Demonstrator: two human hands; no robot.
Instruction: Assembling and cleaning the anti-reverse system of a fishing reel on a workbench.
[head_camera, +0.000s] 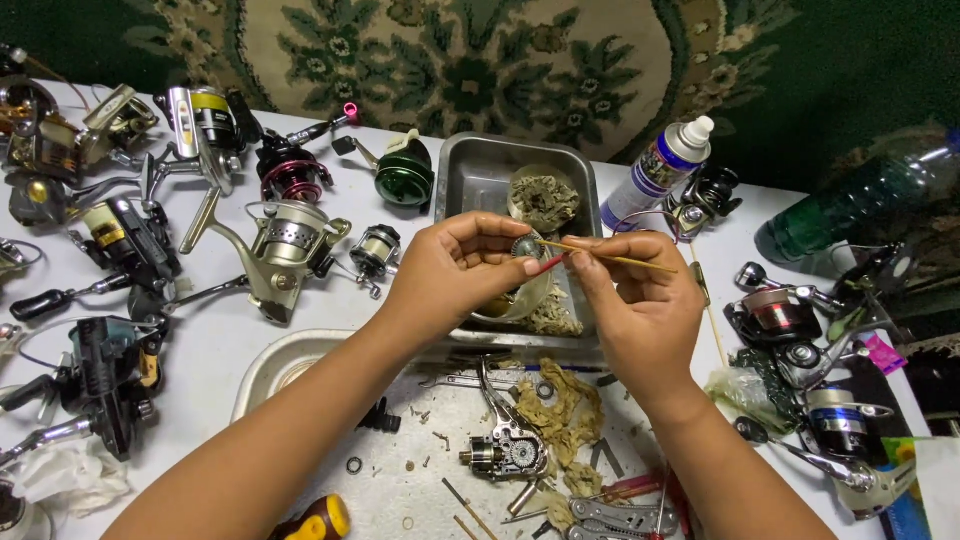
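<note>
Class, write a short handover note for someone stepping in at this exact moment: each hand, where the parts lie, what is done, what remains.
Left hand: pinches a small round gear at the fingertips.
Right hand: holds a thin wooden stick with its tip at the gear.
Both hands are above the metal tray with dirty rags.
Opened reel body, gears exposed, lies on the white tray among loose screws and rags.
Done: reel opened, gear out.
Left: gear not yet refitted; reel unclosed.
</note>
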